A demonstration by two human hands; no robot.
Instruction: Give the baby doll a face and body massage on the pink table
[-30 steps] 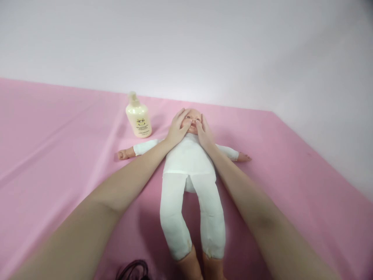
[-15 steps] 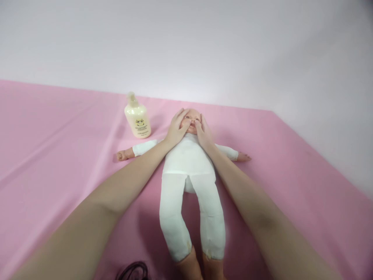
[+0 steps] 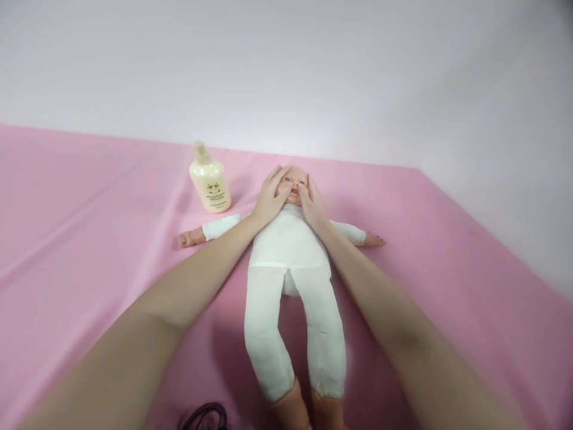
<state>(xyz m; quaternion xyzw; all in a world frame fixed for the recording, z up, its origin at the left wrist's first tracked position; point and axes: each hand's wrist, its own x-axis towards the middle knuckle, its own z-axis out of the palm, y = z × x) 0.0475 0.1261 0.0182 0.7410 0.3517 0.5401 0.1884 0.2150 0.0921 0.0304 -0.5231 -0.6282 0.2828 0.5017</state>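
Note:
A baby doll [image 3: 290, 245] in white cloth lies on its back, its head away from me and its arms spread out sideways. My left hand [image 3: 271, 197] lies along the left side of the doll's head [image 3: 294, 173], fingers stretched out and thumb on the cheek near the mouth. On the other side, my right hand [image 3: 314, 203] rests against the head in the same way, its thumb beside the mouth. Between the two hands, the doll's eyes, nose and mouth show. Both hands are open, and they partly cover its cheeks and the sides of its head.
A pale yellow pump bottle [image 3: 210, 182] stands to the left of the doll's head. Pink cloth [image 3: 89, 227] covers the table, with a pale surface beyond its far edge. Dark, thin loops [image 3: 206, 415] show at the bottom edge.
Almost nothing differs. The view has shifted very slightly; both hands stay at the sides of the doll's head, thumbs near the mouth.

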